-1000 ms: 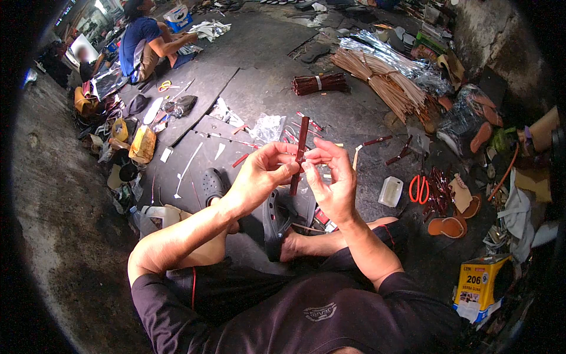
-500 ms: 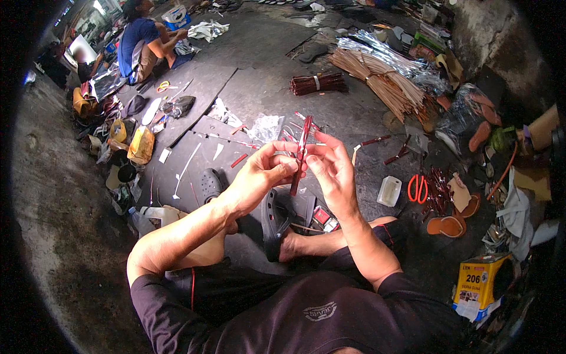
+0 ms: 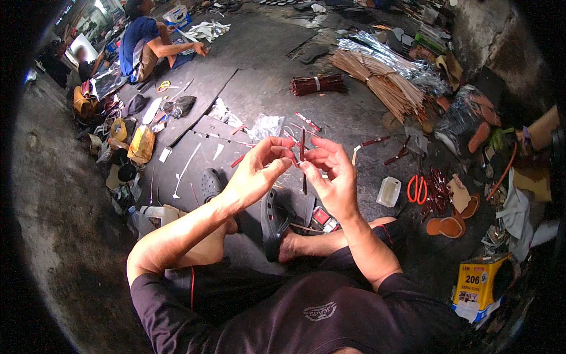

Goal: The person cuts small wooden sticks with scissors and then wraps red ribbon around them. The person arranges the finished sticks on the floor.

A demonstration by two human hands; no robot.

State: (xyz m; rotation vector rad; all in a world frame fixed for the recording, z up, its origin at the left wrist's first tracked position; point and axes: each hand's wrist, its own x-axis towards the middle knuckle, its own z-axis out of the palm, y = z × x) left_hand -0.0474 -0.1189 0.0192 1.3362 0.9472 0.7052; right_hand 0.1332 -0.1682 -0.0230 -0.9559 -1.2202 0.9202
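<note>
Between my hands a narrow dark red strap (image 3: pixel 303 140) stands upright, its edge toward me. A short reddish piece crosses it at the middle, near my left fingertips. My left hand (image 3: pixel 257 174) has curled fingers and a thumb closing on that crossing piece. My right hand (image 3: pixel 333 180) pinches the strap from the other side with thumb and fingers. On the floor to the right lie a similar crossed strap (image 3: pixel 397 152) and a strap with a pale end (image 3: pixel 375 141). Beyond my hands are more red strips (image 3: pixel 307 121) and a clear plastic bag (image 3: pixel 266 128).
A white tray (image 3: pixel 388 192), orange-handled scissors (image 3: pixel 417 189) and a heap of dark red straps (image 3: pixel 438 192) lie at right. Bundled strips (image 3: pixel 318 84) are farther off. A yellow tin (image 3: pixel 480 286) stands near right. Another person (image 3: pixel 141 47) sits at far left.
The dark red strap has turned from its glossy broad face to its thin edge, and my fingers have shifted around it. The other person's hand has reached out to the right.
</note>
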